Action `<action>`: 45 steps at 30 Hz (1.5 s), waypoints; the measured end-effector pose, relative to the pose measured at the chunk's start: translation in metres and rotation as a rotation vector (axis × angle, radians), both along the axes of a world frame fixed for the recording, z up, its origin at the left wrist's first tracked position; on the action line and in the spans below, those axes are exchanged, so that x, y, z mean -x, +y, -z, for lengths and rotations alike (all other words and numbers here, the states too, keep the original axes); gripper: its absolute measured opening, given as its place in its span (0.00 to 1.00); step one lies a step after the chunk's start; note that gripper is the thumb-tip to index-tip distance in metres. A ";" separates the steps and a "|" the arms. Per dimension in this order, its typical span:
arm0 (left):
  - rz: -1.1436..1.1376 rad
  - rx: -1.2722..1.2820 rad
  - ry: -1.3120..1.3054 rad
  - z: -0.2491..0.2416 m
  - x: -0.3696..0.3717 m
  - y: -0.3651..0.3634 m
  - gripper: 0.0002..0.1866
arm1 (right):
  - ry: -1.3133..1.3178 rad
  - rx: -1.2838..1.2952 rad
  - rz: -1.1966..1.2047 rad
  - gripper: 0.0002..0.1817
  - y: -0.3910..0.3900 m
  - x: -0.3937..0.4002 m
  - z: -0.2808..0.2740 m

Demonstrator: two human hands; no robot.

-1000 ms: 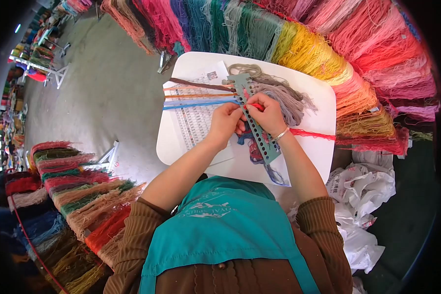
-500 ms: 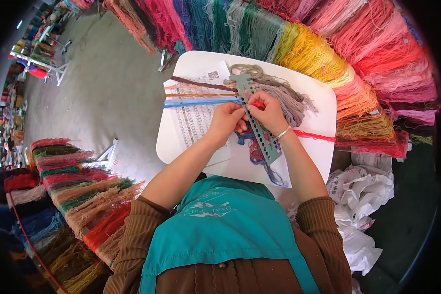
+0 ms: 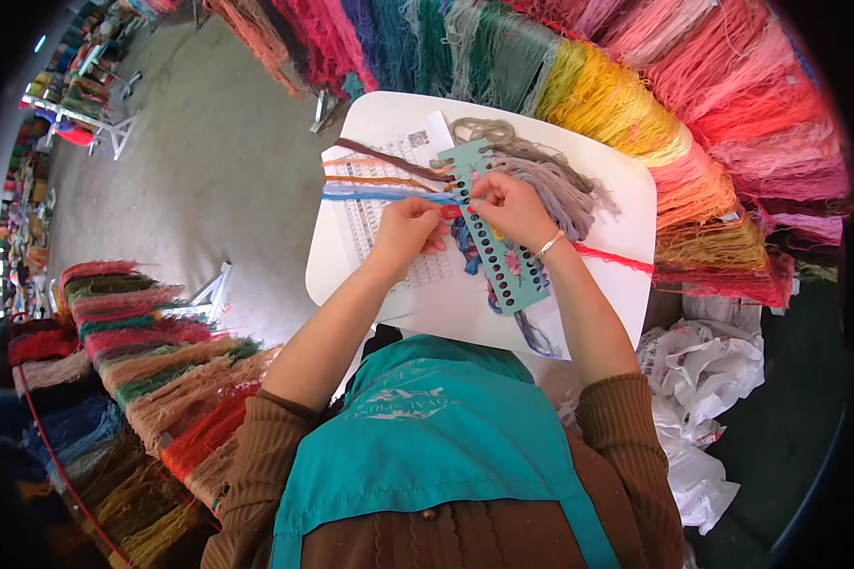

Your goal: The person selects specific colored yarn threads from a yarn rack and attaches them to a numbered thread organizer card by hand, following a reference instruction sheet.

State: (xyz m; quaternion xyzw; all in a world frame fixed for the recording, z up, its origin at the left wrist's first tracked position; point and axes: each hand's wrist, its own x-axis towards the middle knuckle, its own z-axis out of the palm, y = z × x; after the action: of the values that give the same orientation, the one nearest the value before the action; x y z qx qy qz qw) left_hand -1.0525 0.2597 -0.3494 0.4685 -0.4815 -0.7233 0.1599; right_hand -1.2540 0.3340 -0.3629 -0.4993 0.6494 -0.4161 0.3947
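A green card with a row of holes [image 3: 505, 270] lies tilted on the white board. Just left of it, my left hand [image 3: 410, 232] is closed in a pinch, with red thread [image 3: 451, 212] at its fingertips. My right hand [image 3: 514, 207] pinches the card near its upper part. More red thread [image 3: 617, 260] trails out to the right from under my right wrist. Brown strands [image 3: 389, 159], orange strands [image 3: 375, 181] and blue strands [image 3: 380, 193] reach left from the card's holes. Blue and dark strands [image 3: 531, 334] poke out below the card.
A printed sheet [image 3: 375, 247] lies on the white board [image 3: 579, 318] under the strands. Grey-beige yarn [image 3: 555, 194] rests right of the card. Racks of coloured yarn [image 3: 617, 104] stand ahead, and more hanging yarn [image 3: 152, 360] is at left. White plastic bags [image 3: 697, 379] sit at right.
My left hand has drawn back left from the card, with red thread now showing beside its fingers. The card lies flatter to view, and the red no longer shows between my right fingers.
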 end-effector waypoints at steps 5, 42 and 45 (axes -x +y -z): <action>-0.002 -0.069 0.034 0.003 0.003 0.000 0.08 | 0.054 -0.016 -0.004 0.10 0.001 -0.001 -0.004; 0.103 -0.048 0.117 -0.005 0.025 0.013 0.10 | -0.048 0.003 -0.015 0.17 -0.009 0.001 0.019; 0.175 0.240 0.090 -0.002 0.035 0.017 0.10 | -0.309 -0.032 -0.018 0.17 -0.006 0.000 -0.003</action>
State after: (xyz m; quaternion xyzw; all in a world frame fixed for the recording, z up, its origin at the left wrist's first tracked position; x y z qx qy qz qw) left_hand -1.0873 0.2764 -0.3472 0.3692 -0.5959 -0.6919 0.1727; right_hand -1.2545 0.3282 -0.3595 -0.4288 0.5828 -0.4740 0.5018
